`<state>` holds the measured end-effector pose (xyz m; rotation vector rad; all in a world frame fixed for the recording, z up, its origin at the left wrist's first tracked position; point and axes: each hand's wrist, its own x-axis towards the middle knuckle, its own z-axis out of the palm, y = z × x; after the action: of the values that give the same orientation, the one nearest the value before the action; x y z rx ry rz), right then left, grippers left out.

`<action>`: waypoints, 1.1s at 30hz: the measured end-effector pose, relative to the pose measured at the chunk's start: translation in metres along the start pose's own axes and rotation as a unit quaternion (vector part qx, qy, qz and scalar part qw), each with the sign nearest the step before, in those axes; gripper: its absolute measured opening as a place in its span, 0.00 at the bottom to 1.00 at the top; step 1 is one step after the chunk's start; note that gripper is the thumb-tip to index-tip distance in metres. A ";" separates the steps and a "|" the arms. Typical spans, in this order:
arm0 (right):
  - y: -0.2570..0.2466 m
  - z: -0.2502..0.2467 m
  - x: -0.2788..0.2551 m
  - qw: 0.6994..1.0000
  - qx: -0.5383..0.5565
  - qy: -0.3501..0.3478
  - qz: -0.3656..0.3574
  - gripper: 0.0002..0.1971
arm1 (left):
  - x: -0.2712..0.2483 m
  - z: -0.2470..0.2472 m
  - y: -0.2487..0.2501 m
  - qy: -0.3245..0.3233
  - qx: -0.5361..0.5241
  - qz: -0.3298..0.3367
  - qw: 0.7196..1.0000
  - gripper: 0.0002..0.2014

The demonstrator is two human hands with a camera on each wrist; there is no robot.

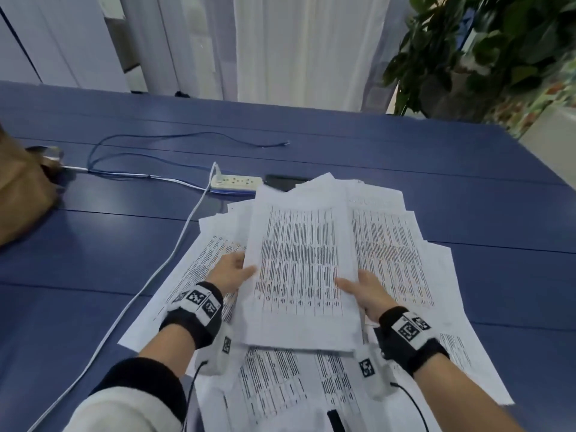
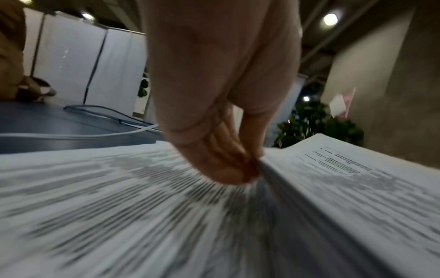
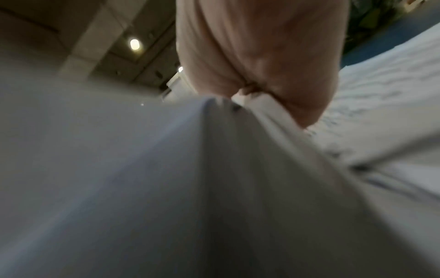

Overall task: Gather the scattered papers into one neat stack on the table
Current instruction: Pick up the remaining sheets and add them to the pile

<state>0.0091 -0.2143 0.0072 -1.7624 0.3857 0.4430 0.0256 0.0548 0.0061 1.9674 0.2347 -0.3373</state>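
A thick bundle of printed papers [image 1: 299, 269] is held just above the blue table [image 1: 405, 157], over more sheets spread beneath it. My left hand [image 1: 232, 269] grips the bundle's left edge, thumb on top and fingers underneath. My right hand [image 1: 363, 289] grips the right edge the same way. In the left wrist view the left hand [image 2: 228, 165] pinches the paper stack [image 2: 345, 188] above blurred loose sheets [image 2: 107, 197]. The right wrist view shows the right hand [image 3: 262, 75] gripping the bundle [image 3: 166, 188] from below. Loose scattered papers [image 1: 399, 241] fan out left, right and toward me.
A white power strip [image 1: 236, 183] with a white cable [image 1: 174, 247] and blue cables [image 1: 131, 157] lies beyond the papers. A dark phone [image 1: 285, 181] peeks out from under them. A brown bag [image 1: 21, 194] stands at left, a leafy plant [image 1: 467, 51] at far right.
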 end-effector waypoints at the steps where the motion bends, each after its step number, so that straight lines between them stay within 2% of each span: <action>1: 0.007 0.005 -0.002 1.000 -0.023 0.000 0.017 0.25 | 0.001 -0.002 -0.016 0.015 0.039 -0.018 0.999 0.13; 3: 0.016 0.010 -0.004 0.998 -0.044 0.014 0.044 0.26 | 0.004 -0.013 -0.040 0.090 0.147 -0.046 0.984 0.15; 5: 0.024 0.008 0.001 0.997 -0.047 0.018 0.062 0.28 | 0.005 -0.032 -0.056 0.172 0.248 -0.102 0.948 0.21; 6: 0.031 0.005 0.008 0.997 -0.042 0.017 0.063 0.31 | 0.005 -0.042 -0.062 0.191 0.267 -0.134 0.935 0.25; 8: 0.051 -0.004 0.027 0.998 -0.026 0.013 0.062 0.35 | 0.005 -0.060 -0.072 0.190 0.280 -0.180 0.923 0.31; 9: 0.059 -0.008 0.036 0.998 -0.021 0.008 0.062 0.34 | 0.005 -0.065 -0.076 0.182 0.294 -0.188 0.919 0.34; 11: 0.042 -0.004 0.021 0.997 0.001 -0.001 0.077 0.24 | 0.008 -0.072 -0.082 0.168 0.318 -0.191 0.913 0.35; 13: 0.031 -0.002 0.011 0.997 0.011 -0.002 0.072 0.16 | 0.015 -0.077 -0.085 0.161 0.302 -0.197 0.919 0.32; 16: 0.030 -0.006 0.010 0.998 0.030 0.015 0.056 0.15 | 0.022 -0.081 -0.083 0.129 0.291 -0.200 0.927 0.27; 19: 0.029 -0.017 0.011 0.997 0.052 0.030 0.043 0.14 | 0.025 -0.077 -0.071 0.074 0.212 -0.173 0.959 0.21; 21: 0.027 -0.024 0.012 0.996 0.068 0.044 0.033 0.12 | 0.024 -0.070 -0.061 0.071 0.162 -0.147 0.973 0.18; 24: 0.026 -0.033 0.016 0.992 0.103 0.066 0.027 0.13 | 0.022 -0.056 -0.052 0.114 0.140 -0.124 0.976 0.18; 29: 0.023 -0.043 0.022 0.987 0.135 0.087 0.021 0.15 | 0.019 -0.029 -0.040 0.262 0.040 -0.082 0.961 0.09; 31: 0.022 -0.045 0.024 0.986 0.140 0.090 0.016 0.16 | 0.023 -0.021 -0.040 0.284 0.001 -0.071 0.956 0.11; 33: 0.019 -0.045 0.024 0.986 0.140 0.086 0.012 0.15 | 0.026 -0.010 -0.038 0.272 -0.013 -0.061 0.960 0.14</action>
<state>0.0249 -0.2632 -0.0108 -1.5273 0.5644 0.2397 0.0393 0.0793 -0.0315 1.9899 0.7124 0.1396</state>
